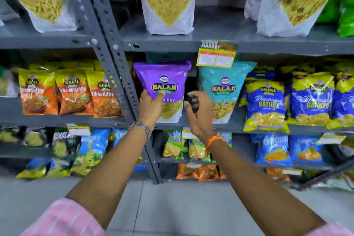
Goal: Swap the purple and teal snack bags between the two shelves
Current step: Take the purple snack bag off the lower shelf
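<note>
While the purple Balaji bag [162, 90] stands upright on the middle shelf [235, 124], left hand [150, 106] touches its front, grip wide; right hand [197, 113] hovers loosely open between it and the teal Balaji bag [224, 90]

Grey metal shelf [191, 123] holding an upright purple snack bag [162, 86] at centre, a teal snack bag [224, 90] just beside it at 3 o'clock, then blue-and-yellow bags [265, 105].
</note>
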The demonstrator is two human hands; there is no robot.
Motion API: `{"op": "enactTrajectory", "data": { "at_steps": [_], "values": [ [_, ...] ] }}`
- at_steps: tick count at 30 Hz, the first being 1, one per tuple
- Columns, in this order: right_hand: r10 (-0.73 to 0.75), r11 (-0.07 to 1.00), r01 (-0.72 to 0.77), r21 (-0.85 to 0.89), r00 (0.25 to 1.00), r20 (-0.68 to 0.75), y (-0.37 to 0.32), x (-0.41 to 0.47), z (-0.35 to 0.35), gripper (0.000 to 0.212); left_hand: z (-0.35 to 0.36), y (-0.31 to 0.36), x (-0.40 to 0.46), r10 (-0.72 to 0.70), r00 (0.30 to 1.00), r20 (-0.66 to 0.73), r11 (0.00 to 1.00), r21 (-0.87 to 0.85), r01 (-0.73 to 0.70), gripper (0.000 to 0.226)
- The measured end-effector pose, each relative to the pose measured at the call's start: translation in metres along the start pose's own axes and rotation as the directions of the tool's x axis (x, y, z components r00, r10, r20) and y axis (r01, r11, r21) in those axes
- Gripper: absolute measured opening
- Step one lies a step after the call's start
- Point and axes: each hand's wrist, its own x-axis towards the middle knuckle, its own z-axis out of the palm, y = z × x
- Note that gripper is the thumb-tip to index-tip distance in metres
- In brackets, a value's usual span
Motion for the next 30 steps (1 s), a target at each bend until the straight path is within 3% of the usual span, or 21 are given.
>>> {"op": "enactTrajectory", "data": {
  "at_steps": [2, 4, 8, 11, 15, 18, 23, 30],
  "values": [
    [0.170, 0.984, -0.173, 0.042, 0.984, 0.059, 0.016, 0.005, 0.014, 0.034, 0.005, 0.012, -0.002, -0.122, 0.992, 0.033, 0.990, -0.073, 0.124, 0.114],
    [0.320, 0.941, -0.331, 0.075, 0.939, 0.124, 0.030, 0.008, 0.025, 0.054, 0.011, 0.012, 0.004, -0.223, 0.974, 0.043, 0.967, -0.119, 0.226, 0.105],
    [0.456, 0.868, -0.491, 0.075, 0.848, 0.272, 0.056, 0.026, 0.046, 0.095, 0.013, 0.008, 0.016, -0.316, 0.948, -0.042, 0.933, -0.196, 0.303, 0.108],
    [0.461, 0.849, -0.519, 0.094, 0.816, 0.349, 0.076, 0.039, 0.063, 0.108, 0.014, 0.007, 0.019, -0.284, 0.958, -0.035, 0.903, -0.346, 0.255, 0.097],
    [0.444, 0.843, -0.524, 0.124, 0.807, 0.390, 0.093, 0.043, 0.077, 0.099, 0.017, 0.003, 0.023, -0.177, 0.983, -0.057, 0.903, -0.406, 0.139, 0.052],
    [0.429, 0.844, -0.519, 0.137, 0.805, 0.409, 0.094, 0.044, 0.078, 0.085, 0.017, 0.000, 0.023, -0.133, 0.988, -0.072, 0.915, -0.393, 0.095, 0.036],
    [0.407, 0.861, -0.492, 0.125, 0.816, 0.409, 0.092, 0.035, 0.072, 0.081, 0.021, -0.005, 0.004, -0.082, 0.986, -0.146, 0.933, -0.359, 0.024, 0.025],
    [0.391, 0.861, -0.497, 0.107, 0.782, 0.486, 0.072, 0.002, 0.043, 0.081, 0.009, -0.013, -0.053, -0.009, 0.977, -0.211, 0.933, -0.353, -0.067, 0.027]
  ]
}}
